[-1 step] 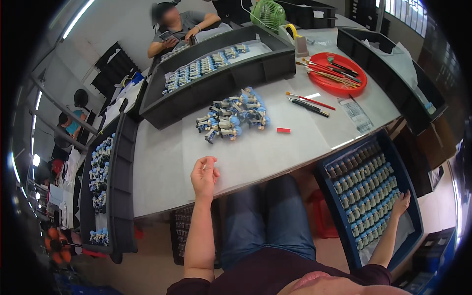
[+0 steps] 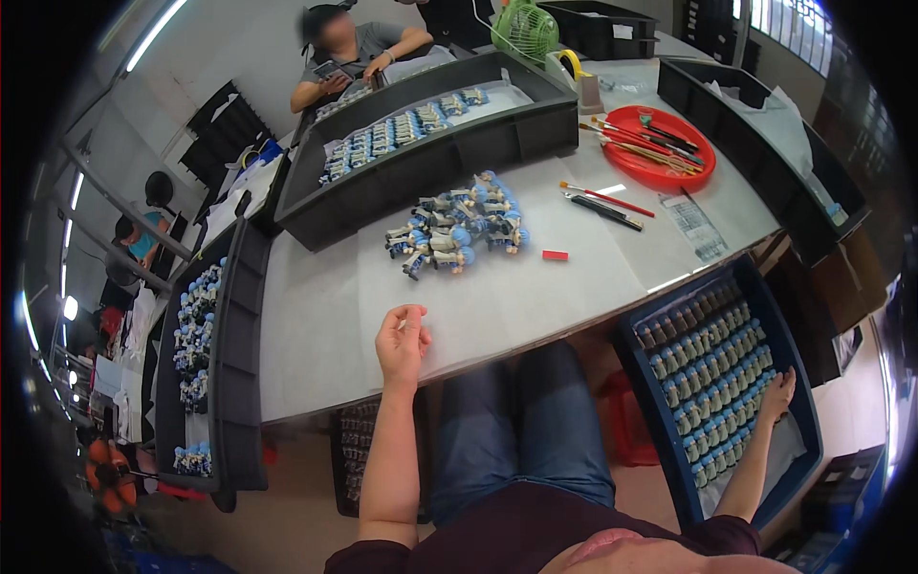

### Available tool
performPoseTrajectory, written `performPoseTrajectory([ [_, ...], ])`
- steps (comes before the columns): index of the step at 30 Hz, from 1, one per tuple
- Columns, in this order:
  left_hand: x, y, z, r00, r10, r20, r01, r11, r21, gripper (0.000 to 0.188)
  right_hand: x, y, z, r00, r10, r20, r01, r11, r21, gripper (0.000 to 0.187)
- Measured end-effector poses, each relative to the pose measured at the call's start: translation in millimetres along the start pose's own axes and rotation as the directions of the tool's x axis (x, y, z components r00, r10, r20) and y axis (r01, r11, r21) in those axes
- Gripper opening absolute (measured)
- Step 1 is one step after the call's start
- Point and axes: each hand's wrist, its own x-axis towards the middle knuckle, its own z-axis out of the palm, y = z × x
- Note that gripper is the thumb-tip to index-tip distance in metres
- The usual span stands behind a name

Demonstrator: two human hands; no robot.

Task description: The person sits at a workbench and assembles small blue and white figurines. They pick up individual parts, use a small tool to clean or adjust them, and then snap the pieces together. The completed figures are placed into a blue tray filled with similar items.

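Note:
My left hand (image 2: pixel 403 342) hovers at the table's near edge, fingers curled in against the thumb; no object shows in it. Beyond it, on white paper, lies a heap of small blue-haired figurines (image 2: pixel 449 235). My right arm reaches down to the right into a dark blue crate (image 2: pixel 813 435), where several rows of similar figurines (image 2: pixel 710 375) are lined up. At that crate's right side, my right hand (image 2: pixel 779 394) is beside the ends of the rows, its fingers stretched out and somewhat apart. I see nothing held there, though its palm side is partly hidden.
A black crate (image 2: pixel 430 158) of figurines stands behind the heap, another (image 2: pixel 244 364) at the left. Right of the heap lie a red block (image 2: pixel 555 255), brushes (image 2: pixel 612 203) and a red tray (image 2: pixel 706 172) of brushes. A person (image 2: pixel 359 53) sits across the table.
My right hand's fingers have straightened a little at the crate's side. My left hand stays almost where it was. The whole view has shifted very slightly.

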Motion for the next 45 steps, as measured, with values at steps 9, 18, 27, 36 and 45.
performPoseTrajectory([
  [9,0,-6,-1,0.999,0.024,0.049,-0.03,0.991,0.129,0.018,-76,-288,-2,0.95,-0.289,0.115,0.095,0.621,0.778,0.031],
  [18,-1,-4,-7,0.998,0.028,0.063,-0.035,0.993,0.114,0.016,-132,-478,14,0.775,-0.551,0.308,-0.166,0.294,0.941,0.029],
  [27,-3,-5,-8,0.994,0.059,0.088,-0.072,0.987,0.141,0.014,-140,-479,33,0.725,-0.485,0.489,-0.195,0.536,0.821,0.025],
  [36,-2,-5,-8,0.992,0.08,0.102,-0.098,0.977,0.191,0.014,-139,-477,36,0.731,-0.476,0.489,-0.201,0.535,0.82,0.022],
  [45,-2,-5,-8,0.989,0.113,0.095,-0.131,0.968,0.212,0.013,-139,-475,39,0.731,-0.488,0.477,-0.188,0.529,0.828,0.022],
])
